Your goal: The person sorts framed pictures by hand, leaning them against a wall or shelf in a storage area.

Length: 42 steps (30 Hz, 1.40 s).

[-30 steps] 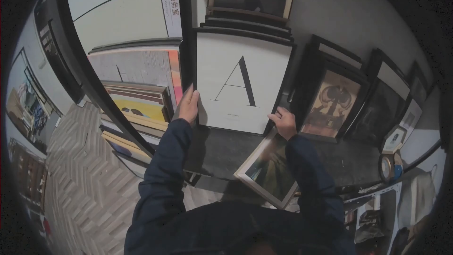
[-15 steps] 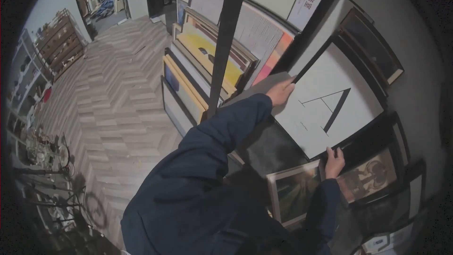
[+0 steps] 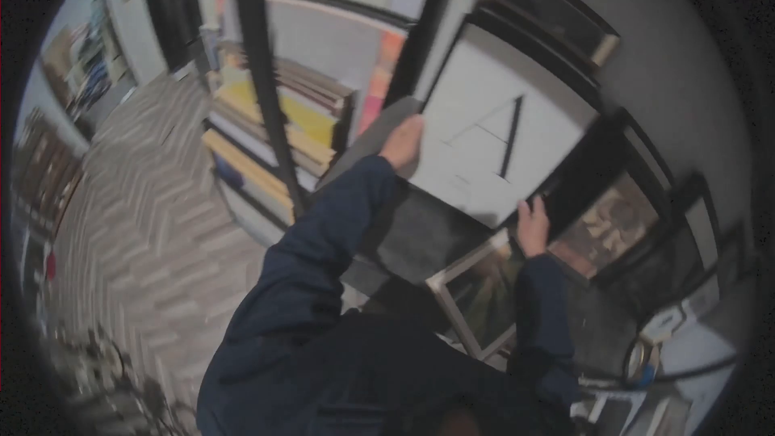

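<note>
A black-framed print (image 3: 472,133), white with a large thin letter A, leans tilted against the grey wall between my hands. My left hand (image 3: 404,145) is closed on its left edge, with the thumb hidden from view. At the lower right corner, my right hand (image 3: 533,228) has its fingertips on the frame's edge, and its grip is partly hidden. Just below my right hand stands a light-framed picture (image 3: 476,295) with a dark green image. To the right leans a brown picture (image 3: 609,230) in a dark frame.
Several framed pictures (image 3: 299,117) are stacked on the left behind a dark upright post (image 3: 262,64). Another dark frame (image 3: 553,4) rests near the wall above the print. Patterned wooden floor (image 3: 161,218) spreads to the left. Small items (image 3: 646,355) lie at lower right.
The view has swung, so the print, hands and stacked pictures appear farther left and slightly higher. Both hands remain at the same edges of the print. More items show at lower right.
</note>
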### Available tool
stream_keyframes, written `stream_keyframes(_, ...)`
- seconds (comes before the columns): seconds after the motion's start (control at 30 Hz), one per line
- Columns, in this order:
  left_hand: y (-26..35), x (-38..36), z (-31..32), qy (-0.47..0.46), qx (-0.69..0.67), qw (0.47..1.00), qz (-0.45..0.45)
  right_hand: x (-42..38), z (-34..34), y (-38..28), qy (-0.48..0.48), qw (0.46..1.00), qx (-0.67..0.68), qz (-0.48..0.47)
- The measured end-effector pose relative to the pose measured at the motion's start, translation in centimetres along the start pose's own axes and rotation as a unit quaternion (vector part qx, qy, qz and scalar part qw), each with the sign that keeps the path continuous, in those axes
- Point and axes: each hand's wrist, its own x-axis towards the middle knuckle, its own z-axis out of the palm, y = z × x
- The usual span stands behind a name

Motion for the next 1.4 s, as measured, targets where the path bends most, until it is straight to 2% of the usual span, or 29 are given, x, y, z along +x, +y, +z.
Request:
stream_keyframes(0.1, -1.1, 0.9, 0.6, 0.037, -0.036, 0.998, -0.028, -0.3, -0.3, -2.0, 0.014, 1.0, 0.01, 0.007)
stream_keyframes(0.2, 1.5, -0.4, 0.2, 0.073, -0.126, 0.986, -0.084, -0.8, -1.4, -4.1, -0.027, 0.995, 0.094, 0.014)
stream_keyframes(0.3, 3.8, -1.6, 0.0, 0.088, -0.141, 0.982, -0.09, -0.6, -1.1, -3.7, -0.031, 0.994, 0.102, 0.004)
stream_keyframes(0.4, 4.7, -2.0, -0.5, 0.049, -0.15, 0.982, -0.108, -1.3, -2.9, -6.1, -0.07, 0.99, 0.105, 0.056)
stream_keyframes(0.47, 4.6, -1.9, -0.4, 0.052, -0.135, 0.984, -0.101, -1.5, -3.3, -6.7, -0.058, 0.991, 0.101, 0.066)
stream_keyframes(0.5, 4.0, -1.3, 0.4, 0.067, -0.135, 0.983, -0.106, -1.6, -3.2, -5.7, -0.067, 0.991, 0.097, 0.058)
stream_keyframes(0.57, 0.9, 0.3, 1.1, 0.051, -0.082, 0.993, -0.066, -0.8, -1.2, -2.5, 0.011, 0.998, 0.056, -0.025)
stream_keyframes(0.6, -1.4, 0.2, 1.0, 0.081, -0.071, 0.991, -0.076, -0.4, -0.3, -2.0, 0.002, 0.996, 0.051, -0.073)
stream_keyframes(0.7, -3.2, 1.6, 1.3, 0.064, -0.103, 0.993, -0.01, 0.3, -0.2, -1.6, -0.041, 0.997, 0.008, -0.063)
stream_keyframes(0.77, -1.4, 0.2, 1.2, 0.082, -0.115, 0.989, -0.034, 0.0, -0.3, -1.4, -0.036, 0.999, -0.004, -0.019)
stream_keyframes(0.9, 1.0, -1.9, 0.9, 0.073, -0.092, 0.99, -0.077, 0.7, -0.7, -0.7, -0.036, 0.999, -0.033, -0.001)
stream_keyframes(1.0, 1.7, -2.5, 0.2, 0.045, -0.06, 0.991, -0.11, 1.0, -0.9, -1.5, -0.052, 0.998, -0.015, 0.032)
stream_keyframes(1.17, 3.9, -6.3, -0.4, 0.017, -0.075, 0.995, -0.064, 0.3, -1.1, -2.9, -0.059, 0.993, 0.058, 0.081)
stream_keyframes(1.4, 6.2, -13.0, -0.8, 0.05, -0.051, 0.996, -0.054, 0.4, -1.9, -0.7, -0.098, 0.977, 0.165, 0.088)
